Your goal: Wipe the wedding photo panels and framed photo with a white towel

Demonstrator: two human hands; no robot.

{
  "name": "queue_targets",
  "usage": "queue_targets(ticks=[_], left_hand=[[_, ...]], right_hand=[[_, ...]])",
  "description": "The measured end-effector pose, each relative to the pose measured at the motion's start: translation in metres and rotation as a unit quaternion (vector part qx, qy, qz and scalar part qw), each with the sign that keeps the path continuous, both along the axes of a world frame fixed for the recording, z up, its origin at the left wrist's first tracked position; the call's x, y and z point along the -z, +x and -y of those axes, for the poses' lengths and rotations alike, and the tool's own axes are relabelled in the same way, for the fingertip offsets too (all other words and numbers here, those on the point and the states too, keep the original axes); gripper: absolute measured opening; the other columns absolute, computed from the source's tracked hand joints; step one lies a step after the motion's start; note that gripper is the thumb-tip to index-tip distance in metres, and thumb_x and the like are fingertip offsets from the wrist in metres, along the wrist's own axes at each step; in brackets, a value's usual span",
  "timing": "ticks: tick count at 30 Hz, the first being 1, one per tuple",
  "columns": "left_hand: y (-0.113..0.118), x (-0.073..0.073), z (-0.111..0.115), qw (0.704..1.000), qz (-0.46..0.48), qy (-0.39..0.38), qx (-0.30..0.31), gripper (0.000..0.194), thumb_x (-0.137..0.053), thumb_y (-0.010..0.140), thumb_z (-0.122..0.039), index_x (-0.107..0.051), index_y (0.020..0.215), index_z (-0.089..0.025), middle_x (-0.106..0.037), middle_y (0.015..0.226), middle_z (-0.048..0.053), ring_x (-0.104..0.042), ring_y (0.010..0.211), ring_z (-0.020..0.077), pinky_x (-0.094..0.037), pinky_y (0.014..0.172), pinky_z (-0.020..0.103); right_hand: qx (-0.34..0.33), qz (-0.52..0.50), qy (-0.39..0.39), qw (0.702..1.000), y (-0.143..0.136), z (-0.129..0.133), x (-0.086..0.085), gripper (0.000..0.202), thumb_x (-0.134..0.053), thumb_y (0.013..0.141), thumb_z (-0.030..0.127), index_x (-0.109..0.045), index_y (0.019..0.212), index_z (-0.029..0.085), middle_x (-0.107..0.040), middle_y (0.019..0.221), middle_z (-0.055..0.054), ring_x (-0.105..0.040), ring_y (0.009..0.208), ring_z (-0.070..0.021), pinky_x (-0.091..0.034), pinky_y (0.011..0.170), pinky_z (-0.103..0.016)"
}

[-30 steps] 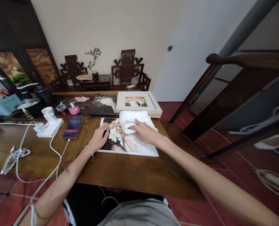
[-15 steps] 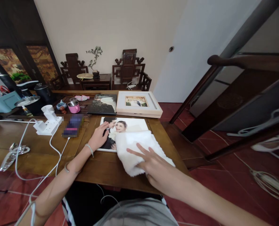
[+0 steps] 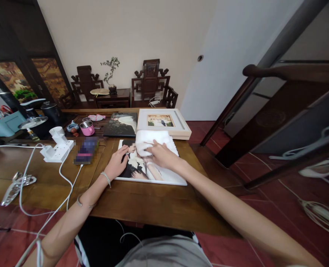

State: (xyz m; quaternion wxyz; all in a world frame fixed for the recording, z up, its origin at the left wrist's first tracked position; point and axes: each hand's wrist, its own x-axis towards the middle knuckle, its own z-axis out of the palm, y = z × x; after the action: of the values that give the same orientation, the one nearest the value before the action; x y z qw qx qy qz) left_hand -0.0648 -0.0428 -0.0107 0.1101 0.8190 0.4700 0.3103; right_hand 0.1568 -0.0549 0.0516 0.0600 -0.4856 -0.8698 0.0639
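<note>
your right hand (image 3: 160, 157) has swept the folded white towel (image 3: 151, 141) from the near edge back to the far end of the flat wedding photo print (image 3: 168, 176) on the wooden surface (image 3: 142, 202), grip pressed on it, while left hand (image 3: 117, 165) w/ fingers spread pins the print's left edge.

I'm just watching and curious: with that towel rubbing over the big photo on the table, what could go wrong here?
The photo print lies near the table's right edge, and only the left hand steadies it; a hard push from the right hand with the white towel might slide it off. The towel's far end touches the framed picture and could nudge it. Loose white cables trail beside the left arm and might snag.
</note>
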Motion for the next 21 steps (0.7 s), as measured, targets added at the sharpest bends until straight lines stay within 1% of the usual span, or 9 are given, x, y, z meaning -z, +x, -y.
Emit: queue_targets(ticks=[3,6,9,11,12,14,16,18,21], left_hand=[[0.0,0.001,0.0,1.0,0.004,0.0,0.001,0.04,-0.04,0.091,-0.024,-0.058,0.125,-0.012,-0.054,0.136,0.013,-0.047,0.13,0.0243,-0.035,0.112,0.045],[0.001,0.002,0.0,1.0,0.008,0.004,0.004,0.04,-0.039,0.091,-0.021,-0.059,0.125,-0.014,-0.055,0.136,0.011,-0.048,0.13,0.0235,-0.035,0.112,0.045],[0.001,0.001,0.0,1.0,0.011,0.008,0.005,0.04,-0.037,0.091,-0.02,-0.059,0.124,-0.014,-0.056,0.135,0.011,-0.047,0.131,0.0232,-0.036,0.112,0.044],[0.002,0.0,0.0,1.0,0.012,0.007,0.003,0.04,-0.037,0.091,-0.019,-0.06,0.124,-0.013,-0.056,0.135,0.012,-0.047,0.131,0.0232,-0.036,0.112,0.043],[0.002,0.0,0.001,1.0,0.011,0.005,0.002,0.04,-0.037,0.091,-0.02,-0.06,0.123,-0.012,-0.055,0.135,0.012,-0.047,0.131,0.0233,-0.036,0.112,0.043],[0.002,-0.001,0.001,1.0,0.01,0.002,0.001,0.04,-0.037,0.091,-0.02,-0.059,0.123,-0.01,-0.055,0.136,0.014,-0.046,0.131,0.0236,-0.035,0.113,0.042],[0.002,-0.001,0.001,1.0,0.009,0.001,0.001,0.04,-0.037,0.091,-0.02,-0.059,0.123,-0.01,-0.055,0.136,0.014,-0.047,0.131,0.0239,-0.035,0.113,0.042],[0.002,0.0,0.001,1.0,0.008,0.004,0.0,0.04,-0.037,0.091,-0.02,-0.059,0.123,-0.01,-0.055,0.136,0.015,-0.047,0.13,0.024,-0.035,0.113,0.042],[0.001,0.001,0.0,1.0,0.009,0.006,-0.002,0.04,-0.038,0.091,-0.021,-0.059,0.123,-0.01,-0.055,0.135,0.015,-0.049,0.129,0.0241,-0.036,0.112,0.042]], right_hand=[[-0.001,0.01,-0.002,1.0,-0.001,0.03,0.003,0.04,-0.047,0.082,0.006,-0.064,0.116,0.016,-0.037,0.149,-0.012,-0.028,0.135,-0.0417,-0.035,0.095,-0.068],[-0.003,0.02,-0.026,0.999,0.001,0.075,0.004,0.055,-0.041,0.072,-0.005,-0.065,0.116,0.017,-0.033,0.152,-0.01,-0.02,0.139,-0.0417,-0.03,0.101,-0.07],[-0.034,0.024,-0.059,0.997,0.005,0.117,0.003,0.056,-0.043,0.065,-0.006,-0.068,0.109,0.018,-0.029,0.153,-0.009,-0.018,0.139,-0.0446,-0.028,0.102,-0.072],[-0.054,0.027,-0.082,0.995,0.006,0.135,0.001,0.054,-0.045,0.063,-0.005,-0.069,0.105,0.019,-0.028,0.154,-0.008,-0.017,0.138,-0.0471,-0.029,0.1,-0.074],[-0.058,0.029,-0.089,0.994,0.006,0.14,0.0,0.054,-0.045,0.063,-0.005,-0.069,0.105,0.02,-0.028,0.154,-0.008,-0.017,0.138,-0.0475,-0.029,0.1,-0.074],[-0.059,0.035,-0.098,0.993,0.005,0.14,-0.004,0.056,-0.043,0.063,-0.006,-0.067,0.107,0.019,-0.027,0.154,-0.007,-0.016,0.139,-0.0467,-0.03,0.1,-0.073],[-0.051,0.037,-0.101,0.993,0.002,0.129,-0.007,0.058,-0.04,0.065,-0.007,-0.066,0.111,0.018,-0.027,0.155,-0.006,-0.015,0.139,-0.0453,-0.03,0.101,-0.071],[-0.036,0.034,-0.099,0.994,-0.003,0.109,-0.01,0.061,-0.038,0.068,-0.007,-0.063,0.117,0.018,-0.027,0.154,-0.005,-0.016,0.14,-0.0443,-0.03,0.102,-0.071],[-0.013,0.026,-0.078,0.996,-0.011,0.069,-0.01,0.061,-0.036,0.072,-0.006,-0.06,0.123,0.017,-0.03,0.153,-0.007,-0.021,0.138,-0.0451,-0.031,0.099,-0.071]])
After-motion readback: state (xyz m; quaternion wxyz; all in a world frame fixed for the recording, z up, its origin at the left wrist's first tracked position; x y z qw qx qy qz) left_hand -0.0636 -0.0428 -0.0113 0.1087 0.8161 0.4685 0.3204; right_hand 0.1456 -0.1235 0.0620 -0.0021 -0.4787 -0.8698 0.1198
